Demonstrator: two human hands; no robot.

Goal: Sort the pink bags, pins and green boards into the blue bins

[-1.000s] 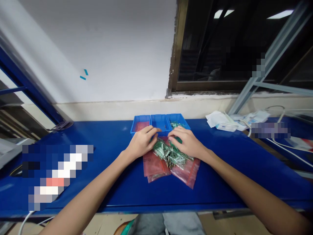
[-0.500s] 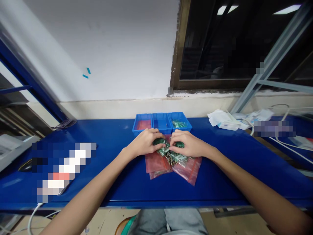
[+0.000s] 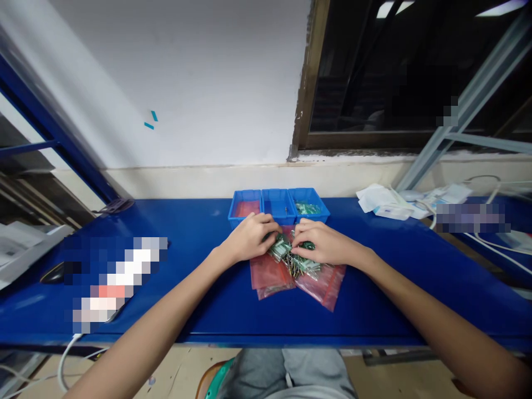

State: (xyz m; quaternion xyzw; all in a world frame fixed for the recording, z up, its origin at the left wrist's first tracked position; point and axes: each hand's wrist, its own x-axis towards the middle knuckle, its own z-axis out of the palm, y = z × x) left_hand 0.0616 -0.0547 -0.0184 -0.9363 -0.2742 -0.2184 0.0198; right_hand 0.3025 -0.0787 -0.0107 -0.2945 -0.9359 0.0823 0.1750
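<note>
A heap of small green boards with metal pins (image 3: 297, 261) lies on pink plastic bags (image 3: 320, 284) in the middle of the blue table (image 3: 208, 310). My left hand (image 3: 249, 238) rests on the heap's left side, fingers curled and pinching some of the green pieces. My right hand (image 3: 324, 244) covers the heap's right side, fingers bent and closed on other pieces. The two hands nearly touch above the heap. Just behind them stand three joined blue trays (image 3: 277, 206).
The left tray holds something pink, the middle tray a single small part, the right tray green pieces (image 3: 307, 209). White papers and cables (image 3: 394, 202) lie at the back right. A blurred object (image 3: 112, 282) lies at the left. A wall and a window run behind.
Both hands drew together over the heap and gathered the green pieces into a tighter pile. The view shifted slightly.
</note>
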